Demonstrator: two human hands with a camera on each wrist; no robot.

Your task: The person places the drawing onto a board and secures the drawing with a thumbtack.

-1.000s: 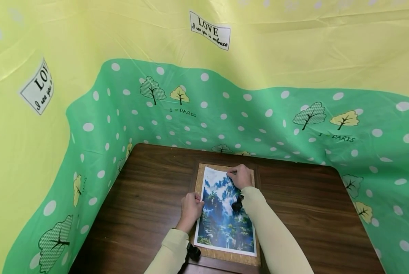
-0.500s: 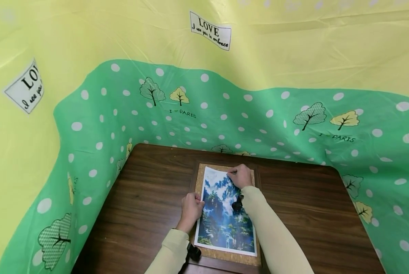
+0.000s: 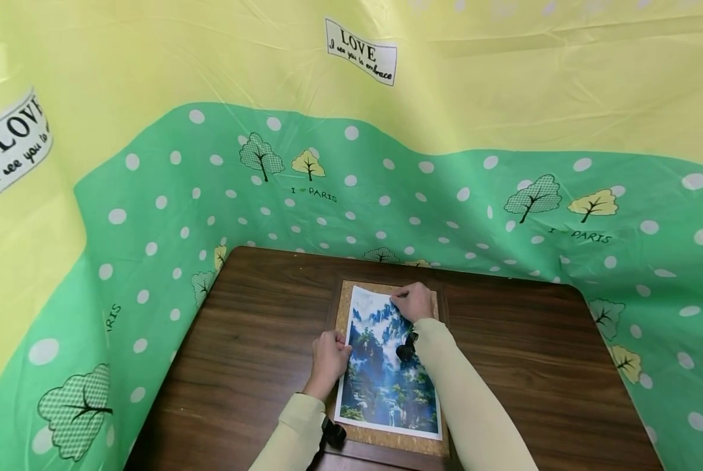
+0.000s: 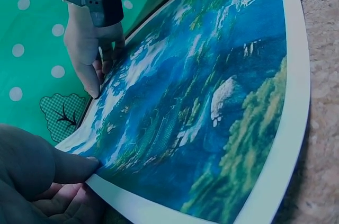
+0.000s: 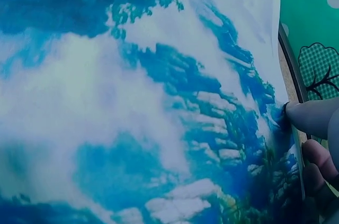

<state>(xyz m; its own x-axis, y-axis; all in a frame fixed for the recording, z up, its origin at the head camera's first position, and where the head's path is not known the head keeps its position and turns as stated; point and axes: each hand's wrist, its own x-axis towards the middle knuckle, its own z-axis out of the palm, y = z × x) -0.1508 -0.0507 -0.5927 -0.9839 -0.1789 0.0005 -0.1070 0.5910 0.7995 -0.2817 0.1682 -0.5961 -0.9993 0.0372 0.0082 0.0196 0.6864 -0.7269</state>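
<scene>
A printed landscape picture [image 3: 380, 366], with blue mountains, waterfalls and a white border, lies over a cork board [image 3: 343, 311] on the table. My left hand [image 3: 329, 360] pinches the picture's left edge; in the left wrist view its thumb [image 4: 77, 167] presses on top with fingers curled beneath, and the sheet bows upward. At the top edge, toward the right corner, my right hand [image 3: 416, 304] pinches the paper. The right wrist view shows that thumb [image 5: 312, 117] on the printed face, fingers tucked behind the edge. My right forearm covers part of the picture's right side.
The dark brown wooden table [image 3: 522, 353] extends to both sides of the board. A green and yellow curtain [image 3: 445, 196] with dots and trees hangs behind it and along both sides. Small black cameras [image 3: 333, 434] sit on both wrists.
The curtain's left side has shifted outward to the left. Both hands and the picture stay practically where they were.
</scene>
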